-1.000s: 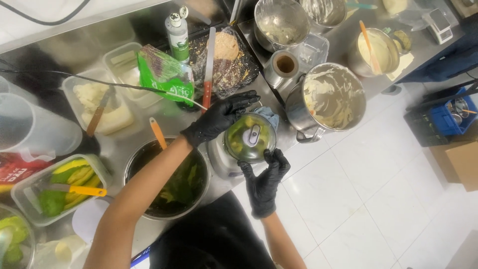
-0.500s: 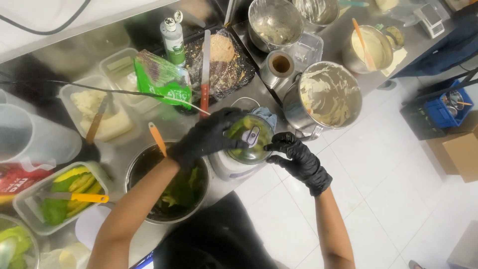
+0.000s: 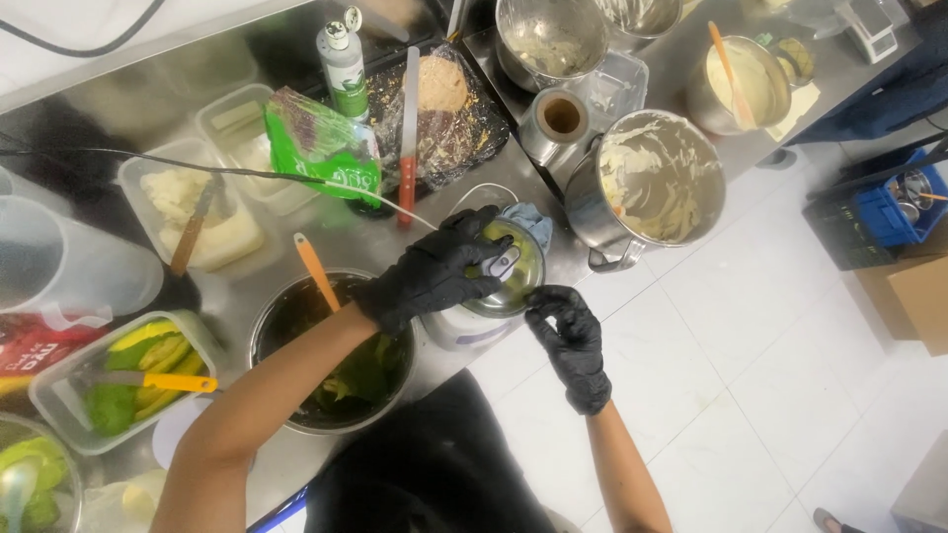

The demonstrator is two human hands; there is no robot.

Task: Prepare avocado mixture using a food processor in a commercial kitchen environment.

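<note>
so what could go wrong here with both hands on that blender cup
The blender cup stands near the counter's front edge; a hard twist by the left hand or right hand might tip it toward the floor. The white cord trails across the counter beside the knife, so a tug could drag the knife. The gloves look wet, so the grip may slip.

Bright overhead light, slight blur
</note>
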